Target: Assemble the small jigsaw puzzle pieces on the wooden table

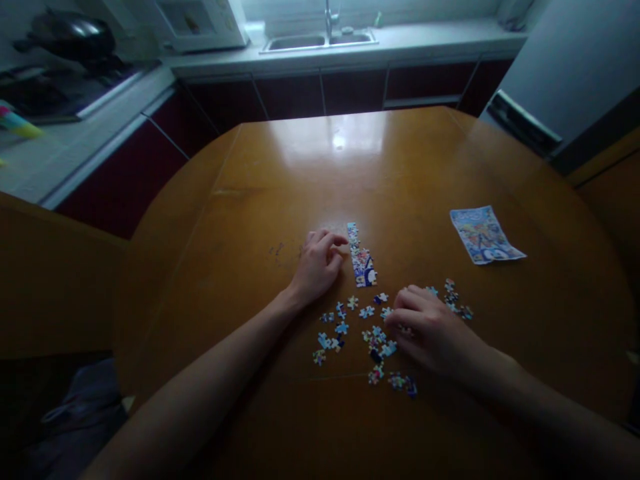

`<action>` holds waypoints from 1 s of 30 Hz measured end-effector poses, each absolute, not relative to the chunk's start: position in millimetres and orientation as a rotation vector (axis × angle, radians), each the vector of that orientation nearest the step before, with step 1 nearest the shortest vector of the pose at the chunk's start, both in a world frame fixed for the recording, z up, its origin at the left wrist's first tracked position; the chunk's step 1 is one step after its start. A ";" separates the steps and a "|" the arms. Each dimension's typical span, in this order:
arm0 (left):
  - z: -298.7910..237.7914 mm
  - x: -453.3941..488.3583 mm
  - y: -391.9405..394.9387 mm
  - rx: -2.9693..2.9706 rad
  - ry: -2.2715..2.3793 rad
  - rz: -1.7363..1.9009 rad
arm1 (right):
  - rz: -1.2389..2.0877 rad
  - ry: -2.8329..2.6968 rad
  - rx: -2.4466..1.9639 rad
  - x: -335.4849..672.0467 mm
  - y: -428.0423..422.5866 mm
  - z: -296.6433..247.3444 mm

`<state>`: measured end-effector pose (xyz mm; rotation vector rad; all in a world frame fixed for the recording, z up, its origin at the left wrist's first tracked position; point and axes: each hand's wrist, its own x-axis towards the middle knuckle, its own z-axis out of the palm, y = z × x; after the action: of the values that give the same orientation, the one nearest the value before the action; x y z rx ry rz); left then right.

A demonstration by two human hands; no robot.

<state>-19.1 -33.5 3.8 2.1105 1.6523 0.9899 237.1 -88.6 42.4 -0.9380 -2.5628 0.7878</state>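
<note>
A narrow strip of joined puzzle pieces (pixel 361 256) lies near the middle of the round wooden table (pixel 280 200). My left hand (pixel 318 265) rests just left of the strip, fingers curled, fingertips close to its upper end. Several loose puzzle pieces (pixel 350 330) are scattered in front of me. My right hand (pixel 431 329) lies over the right part of that scatter with fingers bent, pinching at a piece; the piece itself is too small to make out. More loose pieces (pixel 454 299) lie beyond that hand.
A printed picture sheet (pixel 484 235) lies on the table at the right. Behind the table run a kitchen counter with a sink (pixel 320 41), a microwave (pixel 200 23) and a stove with a dark pan (pixel 70 37). A grey fridge (pixel 565 73) stands at the right.
</note>
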 end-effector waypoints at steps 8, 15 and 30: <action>3.8 -18.8 -31.9 2.114 1.664 0.989 | 0.730 -2.635 -0.885 235.3 -94.8 38.5; 2.9 -19.4 -32.2 2.109 1.657 0.996 | 0.757 -2.664 -0.814 234.2 -96.6 39.7; 2.9 -18.8 -33.1 2.113 1.651 1.008 | 0.804 -2.583 -0.788 226.0 -104.2 32.4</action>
<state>-18.8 -33.1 2.9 2.1131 1.6507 1.0077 226.0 -104.2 32.4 -0.7885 -2.5833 0.8041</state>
